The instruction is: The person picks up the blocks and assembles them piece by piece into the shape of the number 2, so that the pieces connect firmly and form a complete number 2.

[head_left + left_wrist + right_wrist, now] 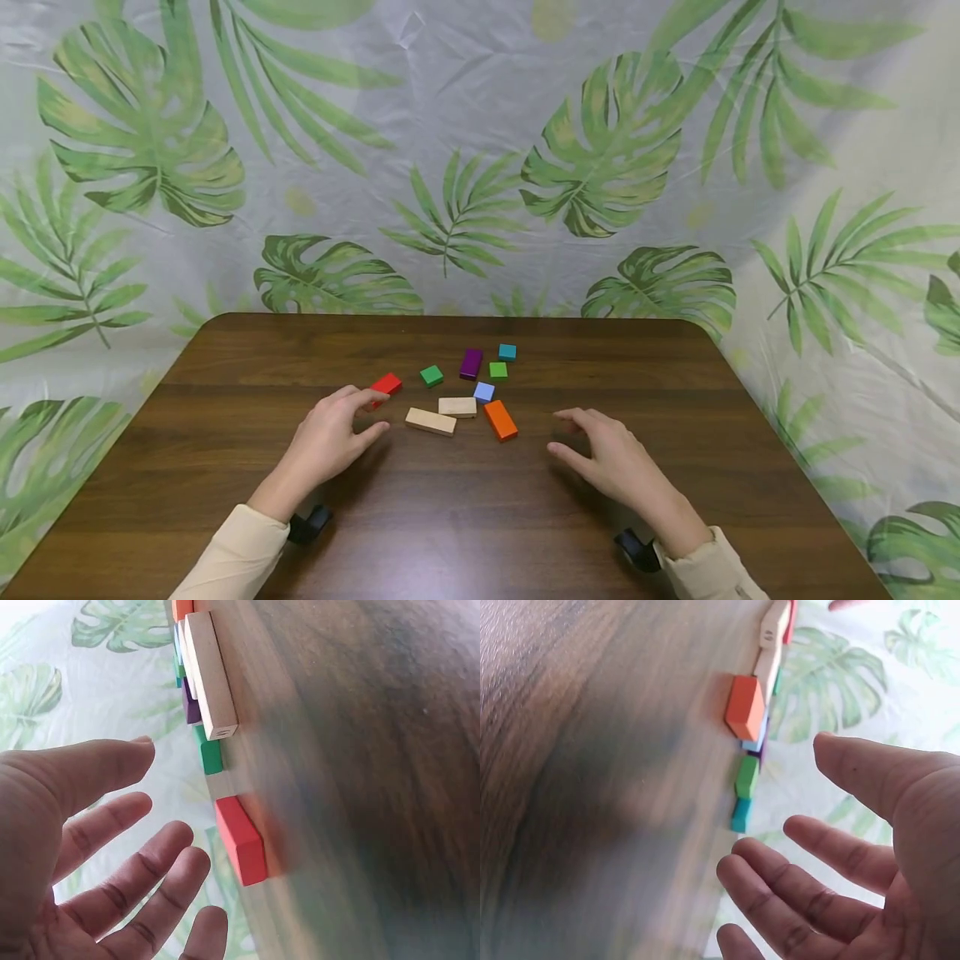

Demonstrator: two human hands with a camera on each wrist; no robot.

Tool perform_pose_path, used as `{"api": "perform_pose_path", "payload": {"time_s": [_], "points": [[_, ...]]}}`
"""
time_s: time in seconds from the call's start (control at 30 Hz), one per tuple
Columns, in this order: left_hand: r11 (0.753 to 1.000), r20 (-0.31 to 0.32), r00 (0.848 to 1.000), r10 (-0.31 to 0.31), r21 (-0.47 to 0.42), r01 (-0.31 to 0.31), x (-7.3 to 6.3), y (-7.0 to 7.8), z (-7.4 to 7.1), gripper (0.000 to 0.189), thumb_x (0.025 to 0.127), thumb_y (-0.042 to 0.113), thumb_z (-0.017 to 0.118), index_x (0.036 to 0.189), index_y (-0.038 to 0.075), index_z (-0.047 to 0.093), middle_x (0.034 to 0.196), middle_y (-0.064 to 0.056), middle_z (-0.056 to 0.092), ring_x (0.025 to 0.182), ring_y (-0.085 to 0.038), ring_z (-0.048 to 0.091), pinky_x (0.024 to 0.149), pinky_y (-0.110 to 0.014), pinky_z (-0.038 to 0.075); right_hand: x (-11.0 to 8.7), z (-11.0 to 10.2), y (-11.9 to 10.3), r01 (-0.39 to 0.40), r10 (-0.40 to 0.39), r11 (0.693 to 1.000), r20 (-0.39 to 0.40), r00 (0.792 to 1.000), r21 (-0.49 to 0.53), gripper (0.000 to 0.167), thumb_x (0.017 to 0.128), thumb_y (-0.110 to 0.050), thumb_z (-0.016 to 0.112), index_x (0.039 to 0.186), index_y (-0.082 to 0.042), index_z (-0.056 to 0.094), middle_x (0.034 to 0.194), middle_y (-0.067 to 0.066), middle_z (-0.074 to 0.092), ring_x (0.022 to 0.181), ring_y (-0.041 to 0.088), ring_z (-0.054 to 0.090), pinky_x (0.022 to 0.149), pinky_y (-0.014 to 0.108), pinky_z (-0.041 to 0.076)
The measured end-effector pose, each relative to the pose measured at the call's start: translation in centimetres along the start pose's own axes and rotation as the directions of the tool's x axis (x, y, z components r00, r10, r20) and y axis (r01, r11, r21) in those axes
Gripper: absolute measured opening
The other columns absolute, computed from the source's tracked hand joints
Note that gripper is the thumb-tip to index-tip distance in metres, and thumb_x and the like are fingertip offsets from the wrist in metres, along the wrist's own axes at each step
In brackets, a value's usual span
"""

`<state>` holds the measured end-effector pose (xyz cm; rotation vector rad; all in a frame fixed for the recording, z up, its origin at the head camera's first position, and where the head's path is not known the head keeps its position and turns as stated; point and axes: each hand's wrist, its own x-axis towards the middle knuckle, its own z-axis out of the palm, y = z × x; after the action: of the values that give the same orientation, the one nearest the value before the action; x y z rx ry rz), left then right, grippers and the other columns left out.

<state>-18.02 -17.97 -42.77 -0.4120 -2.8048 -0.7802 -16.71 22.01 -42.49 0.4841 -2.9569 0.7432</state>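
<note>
My left hand (332,435) hovers over the table's left side, fingers apart and holding nothing. Closest to it is a red block (387,384), partly covered by a finger in the head view. My right hand (606,454) is above the table to the right, relaxed, with nothing in it. Nearest that hand is an orange block (500,420). Between the hands lie two plain wooden blocks (431,422), a light blue block (484,392) and a dark green block (431,376). Behind them are a purple block (471,364), a light green block (498,370) and a teal block (507,352).
A dark brown wooden table (465,517) carries the loose blocks. A pale cloth with green leaf prints (465,108) hangs behind its far edge and along the sides. Each wrist wears a black strapped device (637,551).
</note>
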Motion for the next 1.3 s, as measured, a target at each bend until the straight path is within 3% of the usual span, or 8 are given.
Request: {"api": "perform_pose_path", "payload": {"time_s": [0.2, 0.53, 1.3], "points": [[0.999, 0.054, 0.998, 0.013, -0.037, -0.011, 1.0, -0.3, 0.6, 0.036, 0.090, 0.017, 0.088, 0.124, 0.012, 0.078, 0.094, -0.002, 0.071, 0.088, -0.018, 0.066, 0.074, -0.037, 0.053, 0.7, 0.5, -0.1, 0.003, -0.005, 0.999, 0.048, 0.999, 0.040, 0.043, 0.100, -0.033, 0.078, 0.135, -0.009, 0.071, 0.114, 0.007, 0.077, 0.102, 0.021, 0.071, 0.088, 0.045, 0.059], [0.993, 0.136, 0.991, 0.011, -0.115, 0.005, 2.2, -0.5, 1.8, 0.031, 0.090, 0.016, 0.087, 0.120, 0.012, 0.078, 0.091, 0.001, 0.072, 0.083, -0.010, 0.064, 0.076, -0.031, 0.051, 1.9, 1.8, -0.3, -0.023, 0.014, 0.994, 0.084, 0.996, 0.110, 0.039, 0.099, -0.032, 0.080, 0.129, -0.008, 0.073, 0.097, -0.003, 0.073, 0.090, 0.011, 0.068, 0.085, 0.034, 0.057], [0.984, 0.214, 0.977, 0.011, -0.178, 0.028, 3.8, -0.5, 3.4, 0.030, 0.090, 0.013, 0.086, 0.118, 0.008, 0.079, 0.081, 0.005, 0.068, 0.070, -0.006, 0.059, 0.068, -0.025, 0.048, 3.4, 3.3, -0.6, -0.066, 0.049, 0.983, 0.102, 0.994, 0.170, 0.035, 0.095, -0.034, 0.084, 0.118, -0.009, 0.076, 0.090, -0.003, 0.068, 0.081, 0.009, 0.060, 0.076, 0.025, 0.054]]}}
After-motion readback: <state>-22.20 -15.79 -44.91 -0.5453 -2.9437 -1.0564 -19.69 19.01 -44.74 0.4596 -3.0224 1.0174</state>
